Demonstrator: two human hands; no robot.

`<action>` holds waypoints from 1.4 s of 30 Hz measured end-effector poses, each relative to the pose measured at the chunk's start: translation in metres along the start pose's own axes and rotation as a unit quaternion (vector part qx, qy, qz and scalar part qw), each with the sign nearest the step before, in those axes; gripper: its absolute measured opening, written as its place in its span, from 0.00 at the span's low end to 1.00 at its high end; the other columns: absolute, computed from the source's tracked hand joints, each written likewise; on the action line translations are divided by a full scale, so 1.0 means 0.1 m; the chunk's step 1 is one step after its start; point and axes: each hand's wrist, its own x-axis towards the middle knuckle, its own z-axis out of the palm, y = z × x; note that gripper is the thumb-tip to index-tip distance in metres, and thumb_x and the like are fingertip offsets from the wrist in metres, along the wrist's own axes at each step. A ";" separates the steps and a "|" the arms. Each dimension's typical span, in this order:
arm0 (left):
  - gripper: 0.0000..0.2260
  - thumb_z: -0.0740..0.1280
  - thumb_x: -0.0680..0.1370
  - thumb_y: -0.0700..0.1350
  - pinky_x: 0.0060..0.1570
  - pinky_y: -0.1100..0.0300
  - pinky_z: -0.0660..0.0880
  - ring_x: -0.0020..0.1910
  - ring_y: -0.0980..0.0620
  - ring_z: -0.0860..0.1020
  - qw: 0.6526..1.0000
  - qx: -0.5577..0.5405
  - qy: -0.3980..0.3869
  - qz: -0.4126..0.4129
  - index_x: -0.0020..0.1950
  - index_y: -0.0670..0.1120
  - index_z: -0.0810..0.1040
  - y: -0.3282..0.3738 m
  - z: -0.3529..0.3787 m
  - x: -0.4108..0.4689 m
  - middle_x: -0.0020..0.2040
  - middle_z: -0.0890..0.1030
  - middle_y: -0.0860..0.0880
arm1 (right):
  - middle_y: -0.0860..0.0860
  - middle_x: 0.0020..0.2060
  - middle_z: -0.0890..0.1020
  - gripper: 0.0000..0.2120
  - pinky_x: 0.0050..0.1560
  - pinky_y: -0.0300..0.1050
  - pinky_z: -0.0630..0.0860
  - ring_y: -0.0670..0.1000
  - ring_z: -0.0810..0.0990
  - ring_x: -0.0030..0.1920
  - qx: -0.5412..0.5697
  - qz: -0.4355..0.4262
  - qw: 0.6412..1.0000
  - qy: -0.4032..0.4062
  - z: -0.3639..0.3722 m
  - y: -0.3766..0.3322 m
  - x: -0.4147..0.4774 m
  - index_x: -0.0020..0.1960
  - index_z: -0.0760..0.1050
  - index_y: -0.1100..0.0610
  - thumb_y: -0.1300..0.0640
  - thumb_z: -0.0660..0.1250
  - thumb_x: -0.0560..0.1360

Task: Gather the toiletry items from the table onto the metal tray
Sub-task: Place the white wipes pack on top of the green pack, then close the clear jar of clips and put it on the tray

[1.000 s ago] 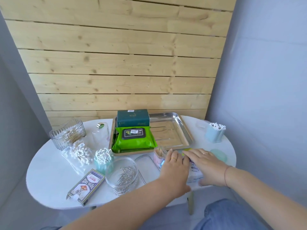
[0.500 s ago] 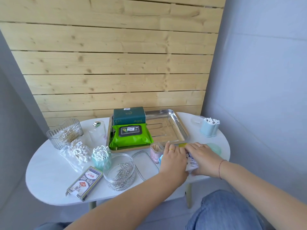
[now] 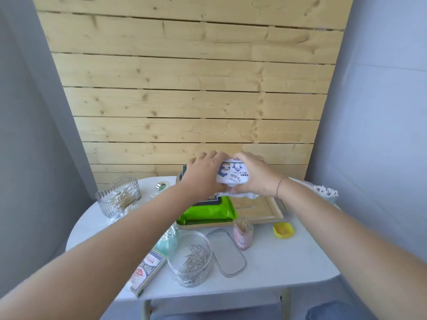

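Note:
Both hands hold a white wipes pack [image 3: 233, 175] with blue cartoon print in the air above the back of the metal tray [image 3: 261, 215]. My left hand [image 3: 205, 174] grips its left end and my right hand [image 3: 254, 175] its right end. On the tray's left half lies a green wipes pack [image 3: 208, 212], with a dark green box [image 3: 183, 172] behind it, mostly hidden by my left hand. The tray's right half shows bare metal.
On the white table stand a pink toothpick jar [image 3: 242, 234], a yellow dish [image 3: 283, 230], a clear lid [image 3: 228, 251], a clear bowl of clips [image 3: 189, 257], a card box [image 3: 147, 272], a ribbed clear holder [image 3: 117, 197] and a cotton swab cup [image 3: 327, 192]. A wooden wall stands behind.
Both hands lifted the white pack off the table's front edge and carried it back over the tray. The yellow dish now shows where the pack lay.

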 end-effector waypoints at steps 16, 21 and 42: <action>0.37 0.59 0.77 0.45 0.76 0.49 0.40 0.77 0.48 0.38 0.986 0.112 -0.121 -0.030 0.77 0.46 0.36 -0.74 0.89 -0.07 0.78 0.37 0.49 | 0.49 0.77 0.44 0.42 0.76 0.55 0.45 0.52 0.41 0.77 -0.093 -0.023 0.991 -0.089 1.01 0.33 0.48 0.76 0.41 0.46 0.44 0.64 0.73; 0.40 0.60 0.76 0.56 0.76 0.49 0.40 0.77 0.48 0.38 0.983 0.086 -0.160 -0.018 0.77 0.46 0.37 -0.78 0.89 -0.04 0.78 0.38 0.48 | 0.49 0.77 0.40 0.47 0.76 0.56 0.46 0.53 0.38 0.77 -0.098 -0.016 0.987 -0.124 1.11 0.37 0.49 0.76 0.36 0.46 0.41 0.66 0.71; 0.47 0.61 0.64 0.73 0.71 0.65 0.38 0.74 0.62 0.42 0.984 -0.038 -0.164 0.055 0.77 0.53 0.49 -0.74 0.42 -1.38 0.76 0.52 0.60 | 0.46 0.61 0.71 0.24 0.65 0.41 0.65 0.45 0.70 0.63 0.046 -0.064 0.997 0.019 0.85 -0.10 -0.93 0.62 0.71 0.51 0.42 0.63 0.69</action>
